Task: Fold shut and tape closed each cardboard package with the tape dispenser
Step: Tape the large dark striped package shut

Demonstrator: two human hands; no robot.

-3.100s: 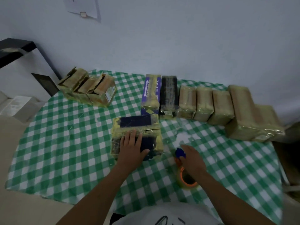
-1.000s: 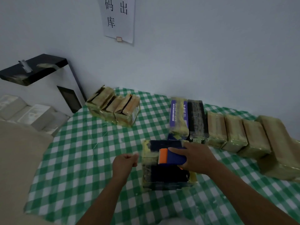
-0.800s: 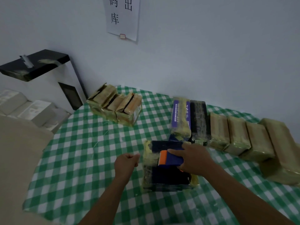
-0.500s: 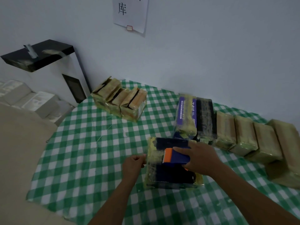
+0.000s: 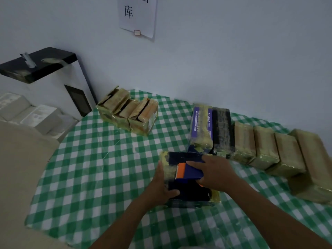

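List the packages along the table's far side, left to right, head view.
cluster of tan packages → purple package → black package → row of tan packages

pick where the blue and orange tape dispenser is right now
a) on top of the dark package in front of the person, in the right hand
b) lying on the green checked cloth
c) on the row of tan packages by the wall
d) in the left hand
a: the right hand grips the tape dispenser on top of the dark package, while the left hand holds that package's left end.
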